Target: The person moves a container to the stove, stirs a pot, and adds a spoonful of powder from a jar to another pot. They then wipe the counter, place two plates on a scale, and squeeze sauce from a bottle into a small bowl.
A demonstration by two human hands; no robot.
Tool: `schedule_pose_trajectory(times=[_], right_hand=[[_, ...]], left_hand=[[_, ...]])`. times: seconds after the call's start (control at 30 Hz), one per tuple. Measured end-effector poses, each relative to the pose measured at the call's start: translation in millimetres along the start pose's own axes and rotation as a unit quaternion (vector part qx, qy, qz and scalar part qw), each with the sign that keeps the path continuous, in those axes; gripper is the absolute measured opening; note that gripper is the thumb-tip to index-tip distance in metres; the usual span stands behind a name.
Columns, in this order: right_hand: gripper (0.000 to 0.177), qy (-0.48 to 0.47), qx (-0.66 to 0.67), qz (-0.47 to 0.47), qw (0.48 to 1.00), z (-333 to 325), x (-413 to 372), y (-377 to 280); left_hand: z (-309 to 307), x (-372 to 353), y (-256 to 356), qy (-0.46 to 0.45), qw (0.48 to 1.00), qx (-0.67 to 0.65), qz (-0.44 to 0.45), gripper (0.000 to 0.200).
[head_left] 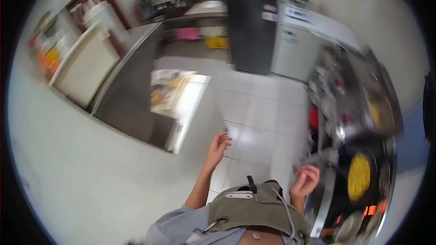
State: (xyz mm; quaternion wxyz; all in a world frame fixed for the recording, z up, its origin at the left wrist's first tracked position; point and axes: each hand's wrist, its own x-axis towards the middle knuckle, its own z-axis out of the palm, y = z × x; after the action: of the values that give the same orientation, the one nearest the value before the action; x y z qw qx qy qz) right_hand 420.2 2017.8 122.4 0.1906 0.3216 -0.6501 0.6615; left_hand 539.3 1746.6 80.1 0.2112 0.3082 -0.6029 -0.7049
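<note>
Inspector: Report the state of the hands, nearest first.

Operator: Just past my apron [254, 208], my right hand [306, 179] is loosely curled beside the grey handle [320, 156] of the pan [359, 176]. Blur hides the contact, so I cannot tell whether it grips. My left hand [219, 144] is released, fingers spread, holding nothing, over the tiled floor [259, 122].

Inspector: Locate the pan.

Operator: It is on the stove [363, 108] at my right, with yellow contents. An orange glow [372, 209] shows at its near edge.

Inspector: Recommended handling?

Operator: In my judgement:
1. Wrap the right hand fully around the handle before taking any load.
2. Hold the pan level so the contents do not spill.
3. Hold the left hand away from the glow.

Inspector: What lies farther out?

Operator: A steel surface [131, 90] at my left carries a tray of food [170, 90]. A black refrigerator [252, 29] stands beyond it.
</note>
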Motion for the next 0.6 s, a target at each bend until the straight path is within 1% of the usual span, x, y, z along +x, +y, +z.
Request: schedule_pose_trajectory(times=[0.07, 0.1, 0.13, 0.17, 0.2, 0.23, 0.3, 0.33, 0.37, 0.43, 0.47, 0.53, 0.57, 0.6], right_hand=[[0.014, -0.041, 0.055, -0.022, 0.997, 30, 23, 16], [0.014, -0.063, 0.081, -0.03, 0.994, 45, 35, 24], [0.015, -0.098, 0.091, -0.034, 0.99, 58, 48, 31], [0.016, -0.128, 0.096, -0.037, 0.986, 72, 62, 42], [0.012, -0.17, 0.106, -0.064, 0.978, 114, 82, 62], [0.012, -0.183, 0.118, -0.071, 0.973, 135, 99, 75], [0.013, -0.223, 0.184, -0.059, 0.955, 193, 137, 103], [0.015, -0.24, 0.213, -0.059, 0.945, 232, 158, 118], [0.015, -0.241, 0.251, -0.022, 0.937, 276, 178, 130], [0.016, -0.263, 0.329, 0.071, 0.904, 361, 217, 132], [0.017, -0.277, 0.371, 0.12, 0.878, 410, 238, 121], [0.023, -0.362, 0.439, 0.15, 0.809, 503, 274, 96], [0.024, -0.399, 0.473, 0.14, 0.773, 546, 285, 77], [0.026, -0.431, 0.506, 0.124, 0.737, 588, 297, 54]], left_hand=[[-20, 4, 17, 0.137, 0.979, 0.037, 0.147, 0.036], [-28, 3, 26, 0.17, 0.973, 0.034, 0.155, 0.036], [-33, -2, 37, 0.296, 0.906, 0.1, 0.287, 0.038], [-36, -2, 48, 0.405, 0.804, 0.166, 0.403, 0.041], [-59, 22, 67, 0.435, 0.736, 0.191, 0.483, 0.043], [-66, 22, 81, 0.462, 0.656, 0.218, 0.556, 0.046], [-84, 24, 104, 0.547, 0.525, 0.278, 0.59, 0.055], [-91, 27, 116, 0.597, 0.465, 0.271, 0.595, 0.055], [-94, 31, 129, 0.644, 0.397, 0.265, 0.598, 0.055], [-96, 38, 159, 0.69, 0.296, 0.311, 0.582, 0.056], [-94, 46, 170, 0.705, 0.27, 0.324, 0.571, 0.056], [-89, 58, 200, 0.808, 0.229, 0.309, 0.447, 0.054], [-86, 61, 213, 0.814, 0.207, 0.324, 0.436, 0.054], [-83, 66, 224, 0.836, 0.222, 0.273, 0.421, 0.053]])
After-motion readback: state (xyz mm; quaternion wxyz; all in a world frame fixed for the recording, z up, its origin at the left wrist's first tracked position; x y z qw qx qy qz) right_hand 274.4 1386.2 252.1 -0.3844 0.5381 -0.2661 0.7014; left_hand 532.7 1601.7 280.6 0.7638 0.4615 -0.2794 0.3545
